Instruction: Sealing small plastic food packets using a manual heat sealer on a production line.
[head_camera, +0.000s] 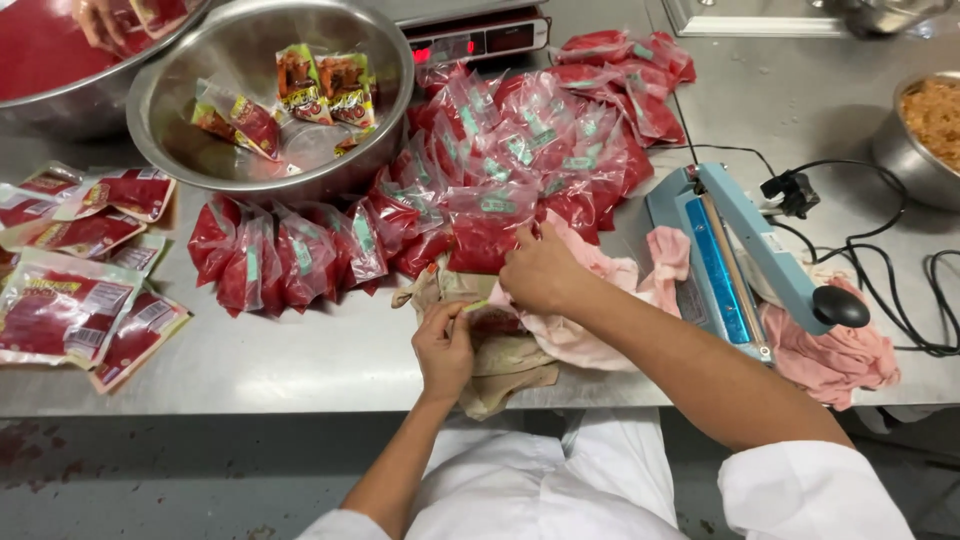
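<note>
White sleeves frame the near edge, and both hands meet over one small red pouch (487, 318) lying on a beige cloth (500, 360) at the counter (300, 360) front. Left hand (445, 345) pinches the pouch's near end, grip clenched on it; right hand (540, 270) presses its far end — fingers curled on it. Behind lies a heap of filled red pouches (500, 160), too many to count. Beyond stand one steel bowl (200, 80) holding four packets, and — rightward — one blue heat sealer (735, 255) beside pink rags (835, 355).

Food-packing kitchen — steel table (300, 370), heat sealer (735, 255), sealed red pouches (500, 160)
</note>
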